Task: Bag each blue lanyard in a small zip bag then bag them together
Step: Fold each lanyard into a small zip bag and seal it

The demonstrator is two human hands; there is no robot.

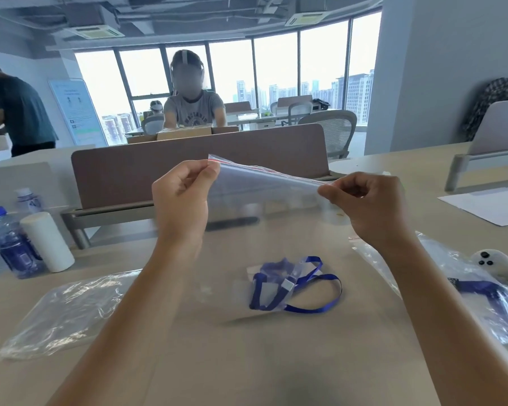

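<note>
Head: lanyard (pixel 294 285) on table, below bag-holding hands (pixel 182 197).

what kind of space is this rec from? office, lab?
Most likely an open-plan office high up in a tower: desks split by a padded divider, mesh office chairs behind, and a floor-to-ceiling window wall looking out on high-rises. Other people work at neighbouring desks.

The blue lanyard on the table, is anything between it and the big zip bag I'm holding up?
Nothing visible blocks it. The blue lanyard, partly in a small clear bag, lies on open table below the large zip bag, which the left hand and right hand pinch by its top edge. Whether its mouth is open is unclear.
</note>
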